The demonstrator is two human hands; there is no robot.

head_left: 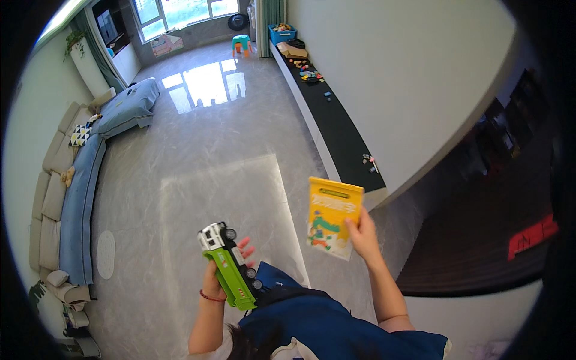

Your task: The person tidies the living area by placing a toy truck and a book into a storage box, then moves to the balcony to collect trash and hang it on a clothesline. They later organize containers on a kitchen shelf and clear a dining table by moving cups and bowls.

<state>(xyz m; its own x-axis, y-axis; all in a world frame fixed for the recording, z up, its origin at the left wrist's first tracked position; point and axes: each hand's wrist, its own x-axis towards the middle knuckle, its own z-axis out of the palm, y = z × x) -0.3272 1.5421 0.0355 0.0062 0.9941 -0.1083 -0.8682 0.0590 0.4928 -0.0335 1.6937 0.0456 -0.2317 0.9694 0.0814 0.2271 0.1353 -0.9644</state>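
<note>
My left hand point(213, 281) is closed around a toy truck point(231, 275) with a white cab and a bright green body. The truck is tilted on its side, its black wheels facing right and its cab pointing away from me. A red bead bracelet circles that wrist. In my right hand point(362, 235) is a thin yellow booklet or packet point(333, 217) with a green cartoon animal on its front. The thumb lies over its right edge, and the other fingers are hidden behind it. Both things are held up above the floor, apart from each other.
A long sofa with blue covers point(79, 204) lines the left wall. Along the right wall runs a low black-topped ledge point(329, 117) with scattered small toys and a blue bin point(282, 33) at its far end. A small stool point(242, 45) stands near the window on the grey tiled floor point(222, 147).
</note>
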